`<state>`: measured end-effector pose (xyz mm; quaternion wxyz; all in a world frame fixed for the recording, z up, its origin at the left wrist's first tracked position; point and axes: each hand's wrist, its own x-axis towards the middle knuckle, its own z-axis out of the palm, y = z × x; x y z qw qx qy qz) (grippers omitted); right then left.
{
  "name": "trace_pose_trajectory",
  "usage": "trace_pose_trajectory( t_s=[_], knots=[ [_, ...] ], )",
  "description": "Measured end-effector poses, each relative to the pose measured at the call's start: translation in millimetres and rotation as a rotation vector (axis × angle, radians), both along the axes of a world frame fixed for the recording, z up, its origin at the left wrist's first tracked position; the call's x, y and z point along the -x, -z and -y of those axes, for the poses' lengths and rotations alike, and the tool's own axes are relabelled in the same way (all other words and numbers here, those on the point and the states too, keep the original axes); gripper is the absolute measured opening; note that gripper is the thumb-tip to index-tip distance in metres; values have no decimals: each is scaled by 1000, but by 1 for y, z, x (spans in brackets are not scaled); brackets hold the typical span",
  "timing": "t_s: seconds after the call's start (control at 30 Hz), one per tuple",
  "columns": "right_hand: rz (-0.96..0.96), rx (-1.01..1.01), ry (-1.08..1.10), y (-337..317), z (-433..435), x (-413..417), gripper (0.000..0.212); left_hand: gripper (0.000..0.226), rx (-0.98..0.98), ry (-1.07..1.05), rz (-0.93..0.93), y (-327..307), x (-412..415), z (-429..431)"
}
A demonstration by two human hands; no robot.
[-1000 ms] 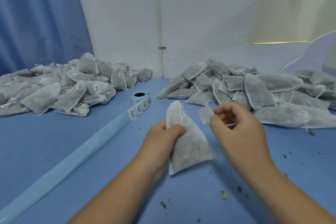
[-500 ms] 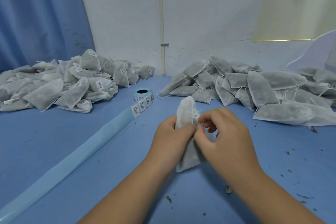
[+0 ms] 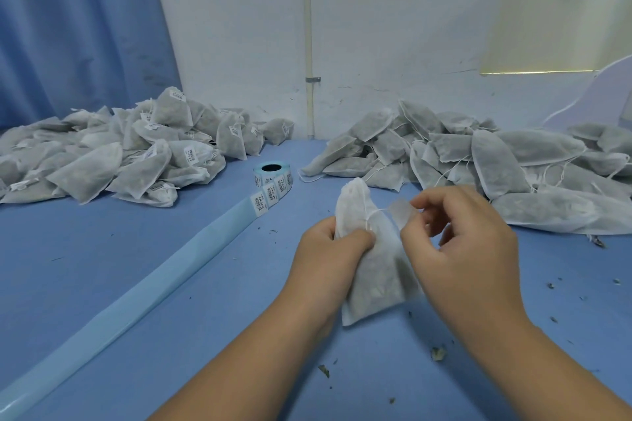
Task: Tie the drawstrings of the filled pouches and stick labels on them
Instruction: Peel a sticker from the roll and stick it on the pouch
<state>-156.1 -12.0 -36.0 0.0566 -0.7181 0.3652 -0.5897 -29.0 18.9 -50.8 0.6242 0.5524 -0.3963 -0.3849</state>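
left hand (image 3: 333, 246) grips filled pouch (image 3: 374, 270) at its neck over the blue table (image 3: 136, 267), right hand (image 3: 465, 239) pinches the drawstring tab (image 3: 400, 212), string taut between them.

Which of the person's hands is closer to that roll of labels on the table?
The left hand. It grips the pouch to the right of the label roll; the right hand, pinching the drawstring tab, is farther right, beyond the pouch.
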Motion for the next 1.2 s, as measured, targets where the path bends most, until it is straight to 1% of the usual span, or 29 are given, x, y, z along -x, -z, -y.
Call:
trace_pose_trajectory(
  t_s=[0.07, 0.17, 0.2, 0.27, 0.33, 0.37, 0.47, 0.5, 0.6, 0.73, 0.77, 0.83, 0.87, 0.97, 1.03, 1.07, 1.1, 1.13, 1.2],
  knots=[
    [-51, 43, 15, 2, -2, -3, 12, 16, -5, -5, -15, 1, 1, 0],
    [-115, 80, 15, 5, -3, -6, 14, 16, -14, 2, -24, 0, 2, 0],
    [-132, 80, 0, 6, -3, -7, 14, 17, -10, 4, -25, 0, 2, 0],
    [-155, 71, -36, 7, -4, -8, 14, 27, 3, 10, -12, -1, 3, -1],
    [-178, 42, -71, 9, -3, -9, 14, 32, 8, 11, 38, -2, 3, -2],
    [-193, 23, -85, 9, -3, -9, 14, 29, 7, 9, 63, -2, 3, -3],
    [-224, -11, -104, 10, 0, -9, 12, 11, 16, -3, 114, -3, 2, -3],
    [-229, -16, -108, 10, 0, -8, 11, 9, 22, 0, 135, -3, 2, -4],
    [-253, -30, -116, 10, 1, -7, 11, 7, 46, 16, 184, -4, 1, -5],
    [-292, -58, -122, 10, 2, -7, 9, 9, 29, 75, 211, -5, -2, -6],
    [-305, -67, -124, 10, 3, -6, 9, 13, 23, 98, 209, -6, -2, -6],
    [-332, -95, -137, 9, 5, -4, 8, 29, 4, 133, 164, -8, -3, -6],
    [-348, -117, -151, 8, 5, -4, 9, 31, -8, 138, 132, -8, -4, -5],
    [-424, -168, -245, 6, 2, -1, 12, 27, -18, 133, 31, -9, -6, -5],
    [-515, -178, -325, 5, 1, 1, 15, 35, -19, 108, -27, -5, -8, -4],
    [-537, -188, -366, 5, 1, 1, 15, 34, -22, 94, -48, -3, -10, -3],
    [-503, -220, -409, 4, 1, 2, 15, 30, -24, 88, -64, -2, -11, -3],
    [-407, -279, -442, 2, 0, 1, 14, 27, -21, 93, -78, -1, -11, -2],
    [-147, -389, -412, 0, 3, 1, 10, 25, -13, 110, -108, -1, -12, -2]
  ],
)
